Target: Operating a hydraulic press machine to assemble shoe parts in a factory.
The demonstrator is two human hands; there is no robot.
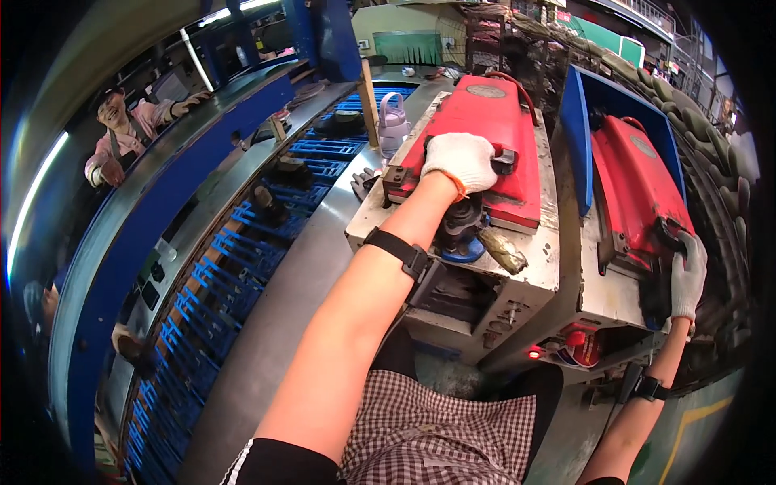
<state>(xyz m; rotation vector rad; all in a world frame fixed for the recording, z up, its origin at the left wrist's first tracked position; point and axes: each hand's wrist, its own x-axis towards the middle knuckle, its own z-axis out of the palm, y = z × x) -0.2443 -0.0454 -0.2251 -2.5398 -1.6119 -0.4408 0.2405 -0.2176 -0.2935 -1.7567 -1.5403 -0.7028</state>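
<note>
My left hand (462, 164), in a white knit glove, is closed over the black handle (504, 161) at the front of a red machine cover (493, 113). Beneath that hand, a dark round part and a blue piece (462, 252) sit in front of the cover. A crumpled yellowish bundle (503, 249) lies beside them on the machine's pale top. My right hand (689, 275), also gloved, is curled at the black handle (669, 234) of a second red cover (643, 182). Its fingertips are partly hidden against the handle.
A blue guard (577, 137) surrounds the second machine. Below glows a red light (534, 353) near a red button (575, 336). To the left runs a conveyor with blue bars (194, 299) carrying dark shoe-like pieces. A lilac bottle (394, 125) stands behind. A person (129, 133) is across the line.
</note>
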